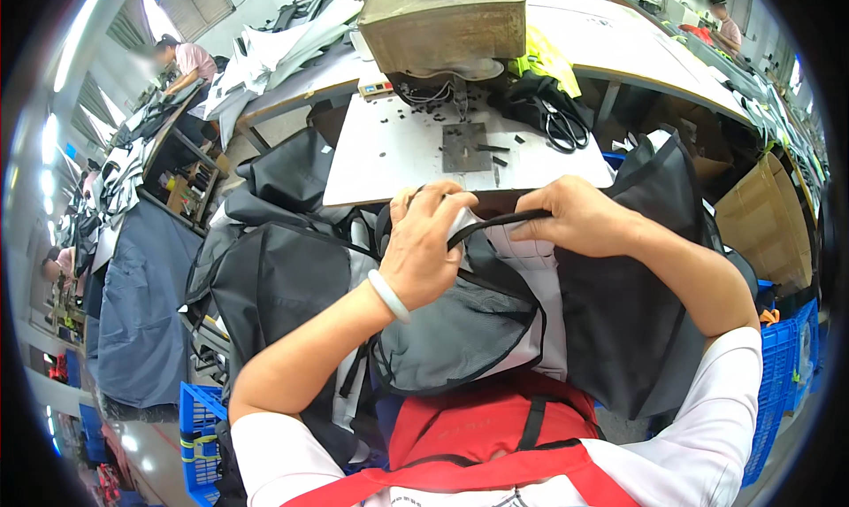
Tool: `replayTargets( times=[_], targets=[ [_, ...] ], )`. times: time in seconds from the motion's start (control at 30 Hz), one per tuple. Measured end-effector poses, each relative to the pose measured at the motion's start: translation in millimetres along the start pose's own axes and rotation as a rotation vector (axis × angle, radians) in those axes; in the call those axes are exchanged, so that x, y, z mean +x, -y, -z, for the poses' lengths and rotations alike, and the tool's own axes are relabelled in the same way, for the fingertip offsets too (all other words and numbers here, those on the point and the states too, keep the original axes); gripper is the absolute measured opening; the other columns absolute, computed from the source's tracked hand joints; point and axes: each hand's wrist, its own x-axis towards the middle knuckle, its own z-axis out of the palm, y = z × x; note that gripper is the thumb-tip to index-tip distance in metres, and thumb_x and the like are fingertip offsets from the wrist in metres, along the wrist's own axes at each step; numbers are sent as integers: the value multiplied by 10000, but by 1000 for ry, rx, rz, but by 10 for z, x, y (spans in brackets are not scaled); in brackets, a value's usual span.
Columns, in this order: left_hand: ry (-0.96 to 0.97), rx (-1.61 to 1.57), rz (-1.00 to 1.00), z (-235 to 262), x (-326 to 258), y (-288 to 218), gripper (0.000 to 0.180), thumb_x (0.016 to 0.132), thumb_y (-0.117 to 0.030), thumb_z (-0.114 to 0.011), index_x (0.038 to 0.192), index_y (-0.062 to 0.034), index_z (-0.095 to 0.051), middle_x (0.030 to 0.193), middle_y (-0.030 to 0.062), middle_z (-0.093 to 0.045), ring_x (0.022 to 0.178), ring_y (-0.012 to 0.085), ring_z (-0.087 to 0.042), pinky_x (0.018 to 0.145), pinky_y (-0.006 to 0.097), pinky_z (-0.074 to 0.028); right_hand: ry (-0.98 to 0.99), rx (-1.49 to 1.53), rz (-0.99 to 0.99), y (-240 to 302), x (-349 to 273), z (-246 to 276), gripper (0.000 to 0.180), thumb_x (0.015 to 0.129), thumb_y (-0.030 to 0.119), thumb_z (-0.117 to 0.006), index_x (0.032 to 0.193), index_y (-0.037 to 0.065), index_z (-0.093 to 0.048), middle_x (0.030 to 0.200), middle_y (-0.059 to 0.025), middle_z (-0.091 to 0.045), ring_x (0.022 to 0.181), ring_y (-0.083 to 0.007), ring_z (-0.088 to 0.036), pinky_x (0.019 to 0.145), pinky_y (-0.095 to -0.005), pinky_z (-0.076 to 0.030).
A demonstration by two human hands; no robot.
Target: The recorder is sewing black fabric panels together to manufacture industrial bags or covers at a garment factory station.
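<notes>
A black and white fabric piece with a grey mesh panel (460,330) and black edging lies across my lap, with larger black panels spread to both sides. My left hand (423,246), a pale bangle at its wrist, is closed on the upper part of this piece; its fingertips are partly hidden. My right hand (575,219) pinches a black strip (500,222) between thumb and fingers. This strip runs from the right hand toward the left. Both hands are just in front of the near edge of a white machine table (380,157).
A machine head (442,29) overhangs a dark metal plate (466,148) with black scraps around it. Black-handled scissors (564,128) lie at the table's right. Blue crates (202,436) stand low on both sides, a cardboard box (765,219) at right. Other people work farther off.
</notes>
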Motion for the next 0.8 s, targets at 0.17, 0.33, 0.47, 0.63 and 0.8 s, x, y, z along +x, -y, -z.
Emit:
replayTargets(
  times=[0.17,0.33,0.47,0.63,0.8],
  targets=[
    [-70,-320,-14,-195,24,507,269,768,15,-665,1035,-9,-639,1061,164,-648,978,343,-630,848,403,-495,1,80,99,-324,467,34,294,851,259,-710,953,-14,-673,710,-151,-609,660,-191,-548,676,-334,-455],
    [167,-472,241,-230,407,823,189,875,-54,-651,1041,28,-689,868,90,-723,803,140,-652,735,260,-496,3,276,4,-691,810,66,327,838,287,-740,905,-26,-675,683,-35,-576,711,-99,-511,688,-289,-429],
    [238,-680,411,-352,612,1087,218,900,-73,-651,1079,44,-690,901,12,-696,797,62,-579,736,224,-477,-7,290,-82,-797,1041,187,336,835,302,-734,941,-16,-708,747,-78,-650,749,-127,-560,749,-312,-458],
    [126,-760,549,-560,776,1353,265,834,-104,-708,1033,70,-697,848,51,-698,751,95,-580,689,247,-472,-60,283,-119,-1008,1289,203,358,806,311,-741,950,-16,-713,789,-96,-670,780,-151,-574,776,-312,-455],
    [87,-772,669,-664,971,1441,288,813,-123,-727,1006,89,-700,816,50,-676,727,103,-557,678,246,-450,-44,363,-116,-1167,1480,246,360,826,246,-737,998,-68,-699,838,-75,-683,800,-107,-567,789,-274,-456]
  ],
)
